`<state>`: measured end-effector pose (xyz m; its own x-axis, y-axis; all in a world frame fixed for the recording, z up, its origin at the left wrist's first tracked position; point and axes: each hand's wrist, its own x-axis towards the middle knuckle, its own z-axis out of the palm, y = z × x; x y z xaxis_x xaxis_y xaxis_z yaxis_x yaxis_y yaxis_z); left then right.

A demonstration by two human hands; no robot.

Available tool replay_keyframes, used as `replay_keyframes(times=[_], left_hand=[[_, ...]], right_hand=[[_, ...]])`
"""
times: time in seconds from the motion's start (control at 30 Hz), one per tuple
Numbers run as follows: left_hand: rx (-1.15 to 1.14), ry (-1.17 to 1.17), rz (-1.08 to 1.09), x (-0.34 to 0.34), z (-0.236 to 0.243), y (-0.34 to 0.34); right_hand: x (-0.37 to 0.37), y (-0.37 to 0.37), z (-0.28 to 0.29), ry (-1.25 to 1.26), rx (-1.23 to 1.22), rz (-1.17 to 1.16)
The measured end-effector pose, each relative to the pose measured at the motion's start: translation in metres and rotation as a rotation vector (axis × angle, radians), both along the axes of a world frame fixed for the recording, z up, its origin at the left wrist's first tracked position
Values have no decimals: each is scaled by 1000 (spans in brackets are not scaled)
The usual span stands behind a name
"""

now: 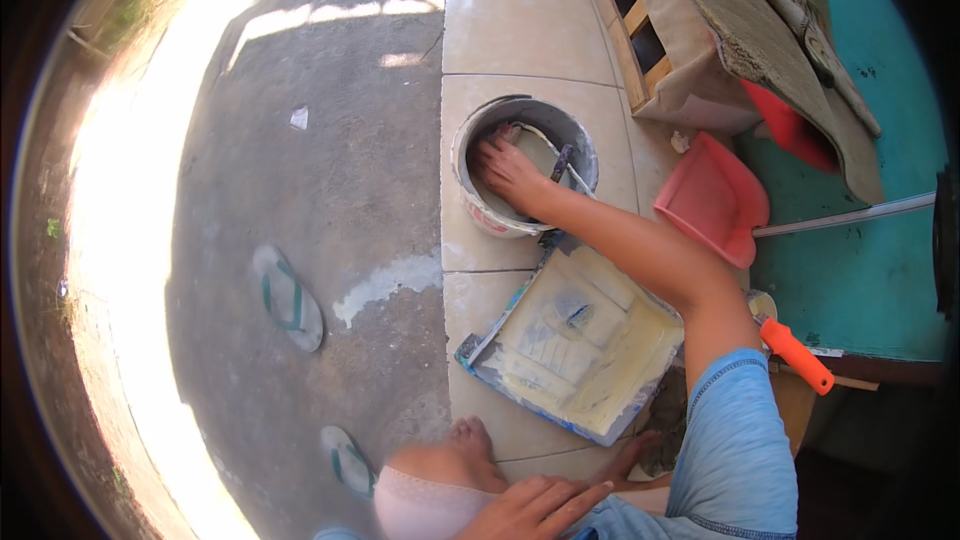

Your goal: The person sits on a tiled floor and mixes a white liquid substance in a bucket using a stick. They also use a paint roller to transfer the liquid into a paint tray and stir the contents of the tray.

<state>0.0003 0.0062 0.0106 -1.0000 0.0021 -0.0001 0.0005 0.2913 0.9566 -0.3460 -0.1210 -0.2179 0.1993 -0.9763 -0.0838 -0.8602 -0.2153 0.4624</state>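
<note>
My right hand [510, 172] reaches down into a grey paint bucket [586, 130] on the tiles. Its fingers point toward the inner left wall, and their tips are partly hidden, so a grip cannot be made out. Beside that hand, a dark bar and a pale bent rod [578, 180] slant across the bucket's mouth. Pale liquid shows inside. My left hand [545, 502] lies open over my lap, fingers stretched to the right. Between bucket and feet rests a paint tray [600, 340] coated in cream paint, its rim smeared blue.
A red dustpan [715, 195] lies right of the bucket. An orange-handled tool [795, 355] is beside my right elbow. A cloth-covered wooden crate [680, 50] stands at the far right. Two flip-flops [288, 300] lie on the concrete [370, 170] to the left.
</note>
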Motion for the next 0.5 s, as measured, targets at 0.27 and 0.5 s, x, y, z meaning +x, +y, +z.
replay_keyframes(times=[0.27, 0.5], left_hand=[[-17, 14, -11, -1, -1, 3], [28, -37, -29, 2, 1, 6]], right_hand=[[-1, 8, 20, -304, -176, -264], [-13, 7, -6, -473, -23, -198]])
